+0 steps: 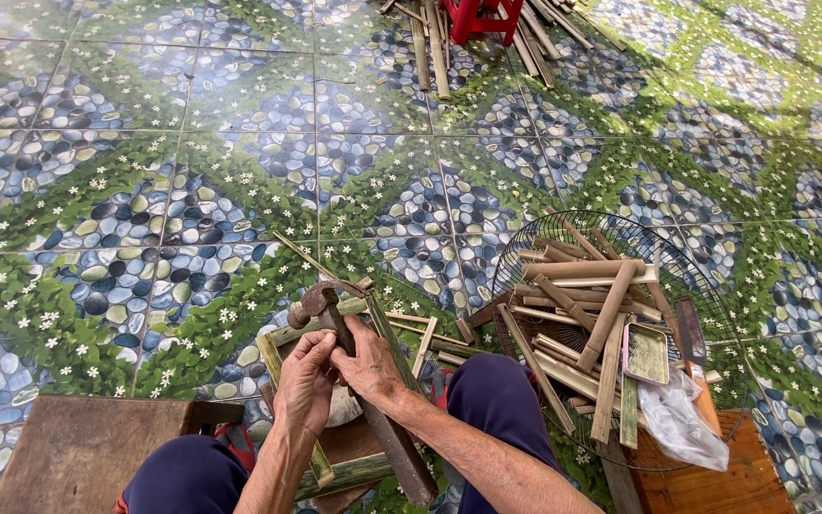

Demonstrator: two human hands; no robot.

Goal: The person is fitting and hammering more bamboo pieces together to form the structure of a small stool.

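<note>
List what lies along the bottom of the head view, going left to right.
Wooden stool → left hand → right hand → wire fan guard heaped with bamboo pieces → clear plastic bag.

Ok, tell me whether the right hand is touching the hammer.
Touching. The head view shows the right hand closed around the hammer handle just below its head, beside the left hand.

Bamboo-filled wire basket (525, 249) rightward
</note>
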